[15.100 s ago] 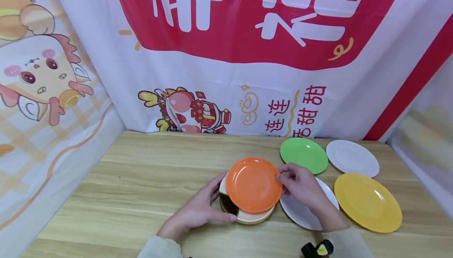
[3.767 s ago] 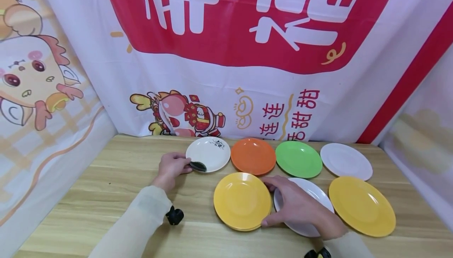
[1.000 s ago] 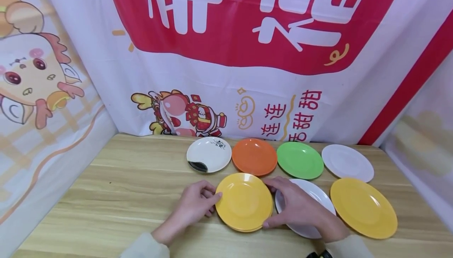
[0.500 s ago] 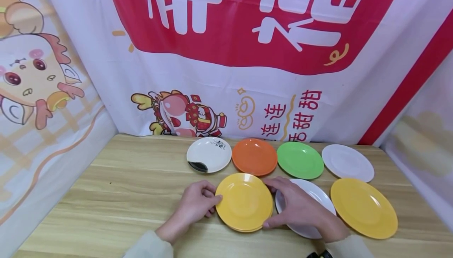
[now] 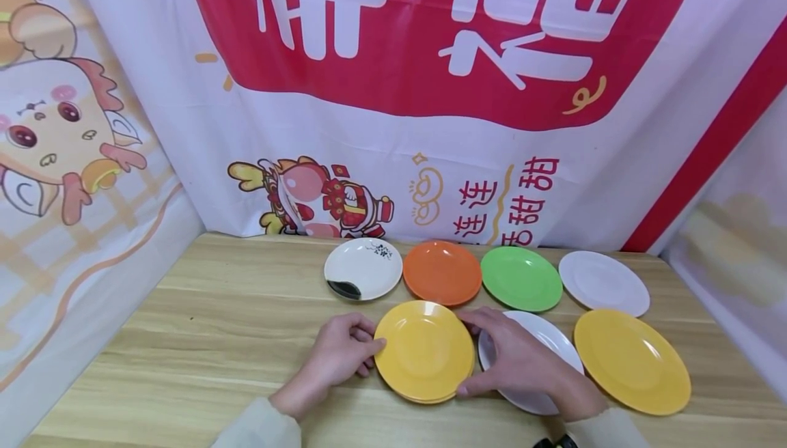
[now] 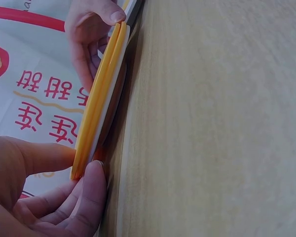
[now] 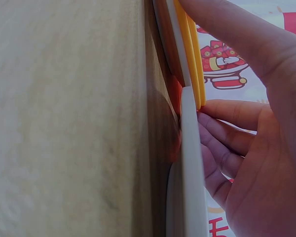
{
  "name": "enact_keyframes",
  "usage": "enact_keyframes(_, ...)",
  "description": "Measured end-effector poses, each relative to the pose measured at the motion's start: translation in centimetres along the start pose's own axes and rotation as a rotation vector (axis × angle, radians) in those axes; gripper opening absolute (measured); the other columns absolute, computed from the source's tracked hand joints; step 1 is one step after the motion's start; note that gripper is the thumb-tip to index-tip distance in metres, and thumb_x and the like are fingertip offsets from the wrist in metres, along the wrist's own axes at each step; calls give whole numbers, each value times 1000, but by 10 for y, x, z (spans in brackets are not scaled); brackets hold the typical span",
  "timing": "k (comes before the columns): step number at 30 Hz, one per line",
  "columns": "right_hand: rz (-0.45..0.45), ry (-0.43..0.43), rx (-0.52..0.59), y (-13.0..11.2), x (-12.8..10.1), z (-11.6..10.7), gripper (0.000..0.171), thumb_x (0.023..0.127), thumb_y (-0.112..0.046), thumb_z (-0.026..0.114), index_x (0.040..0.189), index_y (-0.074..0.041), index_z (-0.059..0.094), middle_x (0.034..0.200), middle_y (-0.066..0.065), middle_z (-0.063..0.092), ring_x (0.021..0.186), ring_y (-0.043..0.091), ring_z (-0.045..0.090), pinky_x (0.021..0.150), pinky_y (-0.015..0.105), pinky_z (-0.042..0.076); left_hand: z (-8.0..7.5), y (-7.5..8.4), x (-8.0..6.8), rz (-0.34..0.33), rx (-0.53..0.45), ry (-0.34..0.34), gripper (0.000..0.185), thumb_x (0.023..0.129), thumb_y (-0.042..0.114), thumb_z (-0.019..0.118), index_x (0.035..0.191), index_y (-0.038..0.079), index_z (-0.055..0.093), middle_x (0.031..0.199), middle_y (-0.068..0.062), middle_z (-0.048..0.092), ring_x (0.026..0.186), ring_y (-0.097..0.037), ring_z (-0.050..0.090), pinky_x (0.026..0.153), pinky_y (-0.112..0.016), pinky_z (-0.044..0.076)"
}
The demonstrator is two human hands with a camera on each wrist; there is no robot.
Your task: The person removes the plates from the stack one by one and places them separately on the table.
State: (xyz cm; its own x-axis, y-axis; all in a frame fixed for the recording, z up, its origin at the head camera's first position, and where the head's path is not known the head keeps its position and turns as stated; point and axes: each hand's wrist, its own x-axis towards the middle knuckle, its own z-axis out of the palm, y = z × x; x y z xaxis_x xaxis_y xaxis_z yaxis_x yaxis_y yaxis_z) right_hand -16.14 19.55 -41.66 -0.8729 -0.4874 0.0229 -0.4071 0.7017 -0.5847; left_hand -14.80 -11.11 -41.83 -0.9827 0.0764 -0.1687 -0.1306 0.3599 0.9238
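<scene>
A small stack of yellow plates [image 5: 424, 349] lies near the middle of the wooden table. Two yellow rims show edge-on in the left wrist view, with a pale layer beneath them. My left hand [image 5: 341, 352] pinches the stack's left edge, thumb on the upper rim and a finger [image 6: 91, 190] below. On the other side my right hand [image 5: 522, 359] grips the right edge, its thumb at the near side and fingers at the far side. Under the right hand, partly hidden, sits a white plate [image 5: 556, 335].
Along the back stand a white plate with a black pattern [image 5: 363, 267], an orange plate [image 5: 441, 272], a green plate [image 5: 521, 278] and another white plate [image 5: 604, 283]. A larger yellow plate [image 5: 632, 360] lies at right. A printed cloth [image 5: 393, 106] hangs behind the table [image 5: 203, 339].
The orange plate, earlier held over the stack, and then the patterned plate went to the back row. My left hand came back to the yellow stack. Over the last second both hands barely move.
</scene>
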Motion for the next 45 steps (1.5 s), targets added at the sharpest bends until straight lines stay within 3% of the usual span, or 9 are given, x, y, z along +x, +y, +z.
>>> enact_keyframes(15,-4,8,-8,-1,2,1,102,64,-67,97,148,-20,63,123,-11,64,116,14,60,106,46,54,-5,2,6,-32,-18,-2,18,93,1,79,107,-6,70,87,-13,73,61,-16,68,60,-34,65)
enact_keyframes(35,3,7,-19,0,1,0,104,65,-66,97,150,-17,62,126,-9,65,117,13,59,108,48,54,-22,-4,6,-62,-162,-57,26,97,3,73,119,-10,67,93,-14,77,67,-16,71,67,-34,66)
enact_keyframes(45,-4,11,-14,1,0,1,104,65,-66,97,150,-16,62,126,-9,65,117,13,60,108,46,54,-30,-9,4,-78,-219,-47,30,99,6,74,122,-11,67,95,-11,79,71,-17,72,70,-33,66)
